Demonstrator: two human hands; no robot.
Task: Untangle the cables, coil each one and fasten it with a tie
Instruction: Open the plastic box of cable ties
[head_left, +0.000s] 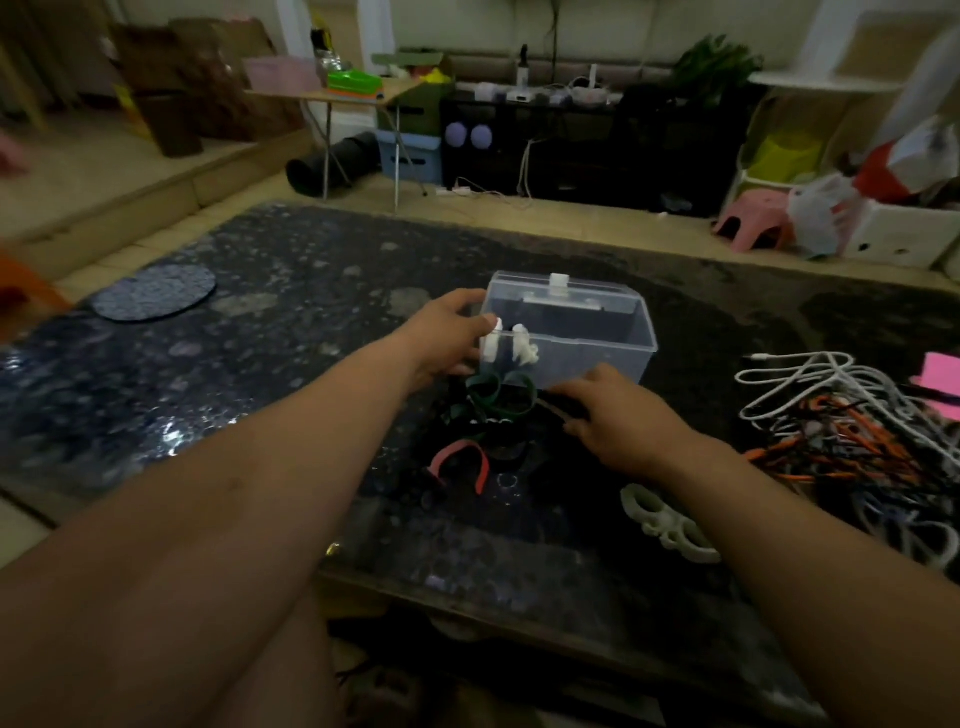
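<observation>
Head view – forward-down, close over the table (260, 322).

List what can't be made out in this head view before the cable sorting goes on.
- Right hand: the fingertips curl under, so whether they pinch a tie is hidden.
- Clear plastic box: its lower front is covered by both hands, and blur hides any contents.
- Cable tangle: cut off by the right edge; the strands are too blurred to count.
- Dark ties beside the red tie: lost against the dark tabletop.
</observation>
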